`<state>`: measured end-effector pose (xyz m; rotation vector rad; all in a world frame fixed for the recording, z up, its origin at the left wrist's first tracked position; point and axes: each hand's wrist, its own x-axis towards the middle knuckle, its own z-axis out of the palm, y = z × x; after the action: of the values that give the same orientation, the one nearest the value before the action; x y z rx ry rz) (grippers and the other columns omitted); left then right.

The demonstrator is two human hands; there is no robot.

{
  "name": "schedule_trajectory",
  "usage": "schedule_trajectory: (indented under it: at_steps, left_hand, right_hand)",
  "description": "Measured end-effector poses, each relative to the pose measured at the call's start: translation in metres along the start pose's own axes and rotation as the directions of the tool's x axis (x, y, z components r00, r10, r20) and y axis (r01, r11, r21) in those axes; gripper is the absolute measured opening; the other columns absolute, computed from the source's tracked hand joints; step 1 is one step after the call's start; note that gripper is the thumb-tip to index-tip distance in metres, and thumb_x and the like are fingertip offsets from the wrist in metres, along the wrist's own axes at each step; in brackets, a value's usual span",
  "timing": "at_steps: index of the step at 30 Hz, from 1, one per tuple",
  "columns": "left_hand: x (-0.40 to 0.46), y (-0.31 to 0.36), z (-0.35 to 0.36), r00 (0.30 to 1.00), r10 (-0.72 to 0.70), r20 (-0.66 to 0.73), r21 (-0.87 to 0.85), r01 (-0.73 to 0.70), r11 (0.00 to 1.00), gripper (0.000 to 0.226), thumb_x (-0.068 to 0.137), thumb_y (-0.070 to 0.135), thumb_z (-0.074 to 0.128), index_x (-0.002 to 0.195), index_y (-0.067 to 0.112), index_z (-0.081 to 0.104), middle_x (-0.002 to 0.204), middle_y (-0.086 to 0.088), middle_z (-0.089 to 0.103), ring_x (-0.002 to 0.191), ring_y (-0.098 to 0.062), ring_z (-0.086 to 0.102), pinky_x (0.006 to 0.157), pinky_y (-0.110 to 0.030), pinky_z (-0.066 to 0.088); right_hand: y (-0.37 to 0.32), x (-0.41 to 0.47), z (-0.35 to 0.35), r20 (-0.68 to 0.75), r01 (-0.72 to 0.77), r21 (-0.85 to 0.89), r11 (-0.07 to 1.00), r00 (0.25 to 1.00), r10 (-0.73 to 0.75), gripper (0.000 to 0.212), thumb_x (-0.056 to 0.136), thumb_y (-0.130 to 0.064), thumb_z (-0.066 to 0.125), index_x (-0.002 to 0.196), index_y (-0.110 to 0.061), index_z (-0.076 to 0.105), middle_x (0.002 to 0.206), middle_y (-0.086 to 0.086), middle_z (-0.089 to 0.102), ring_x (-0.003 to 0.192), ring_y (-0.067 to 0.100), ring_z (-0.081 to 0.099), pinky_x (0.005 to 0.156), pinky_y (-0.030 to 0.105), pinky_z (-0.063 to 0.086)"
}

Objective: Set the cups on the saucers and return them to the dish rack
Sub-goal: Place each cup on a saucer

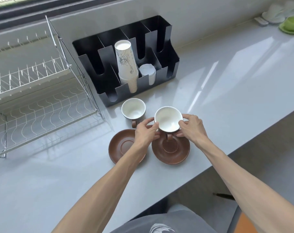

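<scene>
Two bare forearms reach fwd over the counter. The left hand and right hand clamp the cup between fingertips, above the right saucer. Left of the fingers: second cup, left saucer. Behind them, organizer w/ paper cups. Dish rack far left.

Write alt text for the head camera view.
Both hands, left hand and right hand, hold a white-lined cup just above the right brown saucer. A second cup stands on the grey counter behind an empty saucer, with a wire dish rack at left.
</scene>
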<state>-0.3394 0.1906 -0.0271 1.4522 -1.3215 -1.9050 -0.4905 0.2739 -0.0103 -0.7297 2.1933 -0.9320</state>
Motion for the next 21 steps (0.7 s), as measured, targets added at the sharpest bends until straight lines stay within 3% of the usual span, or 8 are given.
schedule_trajectory:
  at_steps: [5, 7, 11, 16, 21]
  left_hand:
    - [-0.015, -0.026, 0.0, 1.0, -0.01, 0.012, 0.033, 0.01, 0.999, 0.037, 0.091, 0.02, 0.065, 0.128, 0.014, 0.062, 0.096, -0.013, 0.077, 0.071, -0.021, 0.076, 0.078, -0.037, 0.062]
    - [-0.02, -0.035, 0.001, 1.0, -0.024, 0.015, 0.038, 0.023, 0.999, 0.036, 0.091, 0.019, 0.064, 0.126, 0.013, 0.062, 0.096, -0.014, 0.076, 0.068, -0.019, 0.074, 0.079, -0.038, 0.063]
    - [-0.031, -0.049, 0.003, 0.999, -0.044, -0.002, 0.063, 0.044, 0.997, 0.028, 0.091, 0.018, 0.063, 0.119, 0.016, 0.063, 0.091, -0.008, 0.071, 0.068, -0.016, 0.071, 0.077, -0.034, 0.063]
    - [-0.035, -0.058, 0.006, 0.997, -0.076, 0.013, 0.062, 0.075, 0.995, 0.033, 0.09, 0.018, 0.063, 0.122, 0.012, 0.061, 0.086, -0.007, 0.068, 0.061, -0.013, 0.065, 0.065, -0.027, 0.056]
    - [-0.036, -0.058, 0.006, 0.997, -0.076, 0.023, 0.061, 0.074, 0.995, 0.034, 0.088, 0.019, 0.065, 0.122, 0.013, 0.061, 0.082, -0.008, 0.068, 0.062, -0.015, 0.064, 0.067, -0.028, 0.055]
  right_hand:
    - [0.014, -0.029, -0.001, -0.004, -0.016, -0.004, 1.0, 1.0, 0.016, 0.041, 0.09, -0.008, 0.043, 0.124, -0.016, 0.065, 0.079, 0.012, 0.078, 0.055, 0.022, 0.075, 0.071, 0.032, 0.062]
    - [0.021, -0.037, 0.0, -0.002, -0.018, -0.02, 1.0, 1.0, 0.018, 0.039, 0.09, -0.008, 0.043, 0.121, -0.015, 0.066, 0.081, 0.014, 0.077, 0.056, 0.024, 0.075, 0.072, 0.037, 0.062]
    - [0.036, -0.046, 0.002, 0.003, -0.039, -0.008, 0.999, 0.999, 0.039, 0.036, 0.091, -0.008, 0.044, 0.116, -0.014, 0.068, 0.085, 0.017, 0.076, 0.056, 0.024, 0.075, 0.069, 0.046, 0.062]
    - [0.048, -0.052, 0.005, 0.01, -0.043, -0.021, 0.999, 0.999, 0.043, 0.036, 0.09, -0.008, 0.044, 0.116, -0.015, 0.068, 0.076, 0.015, 0.076, 0.054, 0.022, 0.074, 0.068, 0.045, 0.062]
    - [0.049, -0.052, 0.004, 0.012, -0.044, -0.038, 0.998, 0.999, 0.044, 0.037, 0.091, -0.009, 0.043, 0.119, -0.016, 0.066, 0.075, 0.013, 0.077, 0.055, 0.021, 0.074, 0.071, 0.043, 0.061]
